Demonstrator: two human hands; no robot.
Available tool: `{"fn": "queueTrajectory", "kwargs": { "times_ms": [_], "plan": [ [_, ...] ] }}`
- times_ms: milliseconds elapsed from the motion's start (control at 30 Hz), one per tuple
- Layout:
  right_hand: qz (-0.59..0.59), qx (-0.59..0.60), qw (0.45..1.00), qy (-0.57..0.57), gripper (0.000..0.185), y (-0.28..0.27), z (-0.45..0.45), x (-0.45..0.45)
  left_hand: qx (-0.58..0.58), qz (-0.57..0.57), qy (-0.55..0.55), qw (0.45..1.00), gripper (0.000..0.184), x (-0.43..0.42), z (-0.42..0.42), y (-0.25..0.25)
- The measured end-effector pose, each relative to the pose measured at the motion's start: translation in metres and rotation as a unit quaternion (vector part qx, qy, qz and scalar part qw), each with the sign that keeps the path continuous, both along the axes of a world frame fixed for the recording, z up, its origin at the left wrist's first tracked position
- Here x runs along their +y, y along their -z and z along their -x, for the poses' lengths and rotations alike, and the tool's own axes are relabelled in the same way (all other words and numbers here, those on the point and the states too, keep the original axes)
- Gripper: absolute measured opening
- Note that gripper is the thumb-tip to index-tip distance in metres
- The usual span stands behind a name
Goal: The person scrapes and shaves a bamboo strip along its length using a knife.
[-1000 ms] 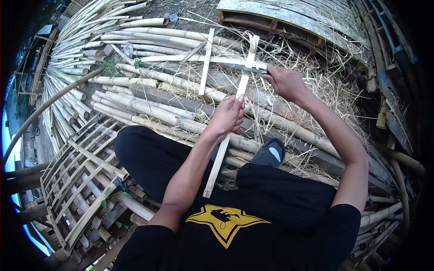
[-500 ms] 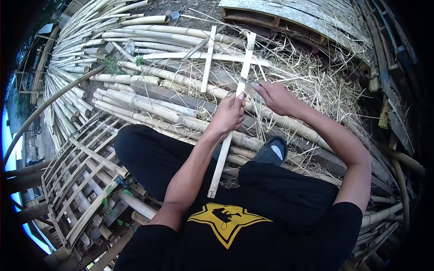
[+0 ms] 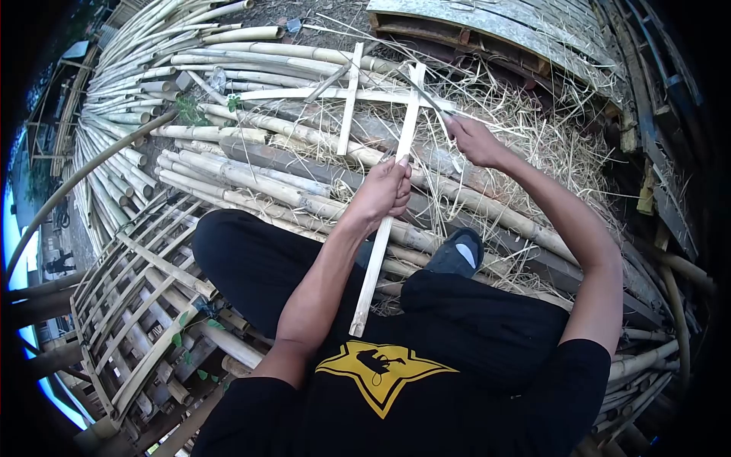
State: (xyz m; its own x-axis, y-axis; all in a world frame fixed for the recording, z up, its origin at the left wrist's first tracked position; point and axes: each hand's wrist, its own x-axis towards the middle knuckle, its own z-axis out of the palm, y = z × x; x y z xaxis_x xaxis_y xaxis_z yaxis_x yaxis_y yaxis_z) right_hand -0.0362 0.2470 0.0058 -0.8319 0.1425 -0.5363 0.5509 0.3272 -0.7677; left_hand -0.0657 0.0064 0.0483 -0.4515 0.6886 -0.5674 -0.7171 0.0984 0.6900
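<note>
A pale bamboo strip [image 3: 372, 274] runs from near my lap up and slightly right, and my left hand [image 3: 382, 190] is wrapped round its middle. My right hand [image 3: 476, 141] is closed round the handle of a knife [image 3: 429, 99], whose thin dark blade points up and left, by the strip's upper end. The handle is mostly hidden in my fingers. Left of the held strip, a shorter flat strip [image 3: 351, 99] lies across a long pale strip [image 3: 304, 94].
Bamboo poles [image 3: 251, 179] lie beneath and ahead of me, with shavings [image 3: 533, 145] heaped at the right. A wooden pallet [image 3: 495, 38] stands at the upper right, a bamboo lattice [image 3: 141, 305] at the left. My shod foot [image 3: 457, 255] rests among the poles.
My right hand with the knife came down along the strip towards my left hand, then moved back up to the strip's upper end. The curled shaving at that end is gone.
</note>
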Motion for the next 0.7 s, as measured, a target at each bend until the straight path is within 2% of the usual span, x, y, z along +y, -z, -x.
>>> {"fn": "queueTrajectory", "kwargs": {
  "times_ms": [33,67,100,133,200,233,300,367,400,467,500,533,600,633,667,700],
  "plan": [
    [-0.153,0.088,0.983,-0.044,0.050,-0.013,-0.004,-0.007,-0.007,0.008,0.003,1.000,0.023,0.000,0.001,0.000],
    [-0.299,0.171,0.935,-0.085,0.049,-0.022,-0.010,-0.011,-0.018,0.004,0.003,1.000,0.023,-0.002,0.004,0.008],
    [-0.309,0.171,0.930,-0.104,0.043,-0.025,-0.012,-0.010,-0.001,0.013,0.018,1.000,0.023,-0.001,0.004,0.011],
    [-0.287,0.224,0.927,-0.090,0.040,-0.029,-0.015,-0.014,0.015,0.022,0.032,0.999,0.024,0.001,0.003,0.013],
    [-0.282,0.334,0.886,-0.150,0.044,-0.016,-0.015,-0.011,0.022,0.032,0.111,0.993,0.025,0.003,0.004,0.010],
    [-0.289,0.298,0.890,-0.188,0.026,-0.011,-0.014,-0.011,0.017,0.022,0.134,0.991,0.026,0.004,0.003,0.010],
    [-0.297,0.283,0.886,-0.217,0.021,-0.001,-0.010,-0.015,0.012,0.014,0.155,0.988,0.027,0.004,0.003,0.007],
    [-0.293,0.272,0.888,-0.226,0.018,0.008,-0.011,-0.020,-0.008,0.009,0.130,0.991,0.038,0.004,0.006,0.003],
    [-0.292,0.273,0.889,-0.223,0.018,0.012,-0.011,-0.021,-0.056,-0.051,0.126,0.989,0.058,0.003,0.010,0.004],
    [-0.250,0.250,0.916,-0.192,0.018,0.021,-0.008,-0.022,-0.062,-0.118,0.056,0.989,0.070,-0.002,0.014,0.000],
    [-0.232,0.232,0.928,-0.176,0.019,0.015,-0.008,-0.025,-0.015,-0.107,0.031,0.994,0.075,-0.005,0.017,0.001],
    [-0.232,0.231,0.929,-0.173,0.019,0.020,-0.007,-0.027,0.075,-0.038,-0.034,0.996,0.057,-0.008,0.016,0.001],
    [-0.170,0.182,0.959,-0.138,0.027,0.028,-0.002,-0.030,0.231,0.032,-0.181,0.955,0.033,-0.008,0.017,-0.003],
    [-0.160,0.186,0.959,-0.142,0.037,0.026,-0.004,-0.033,0.249,-0.001,-0.243,0.938,0.022,-0.009,0.012,-0.011],
    [-0.159,0.186,0.959,-0.141,0.037,0.029,-0.003,-0.036,0.349,-0.048,-0.246,0.903,0.031,-0.008,0.010,-0.016],
    [-0.147,0.168,0.964,-0.142,0.040,0.035,-0.003,-0.041,0.453,-0.048,-0.222,0.862,0.031,-0.005,0.009,-0.026]
  ]
}}
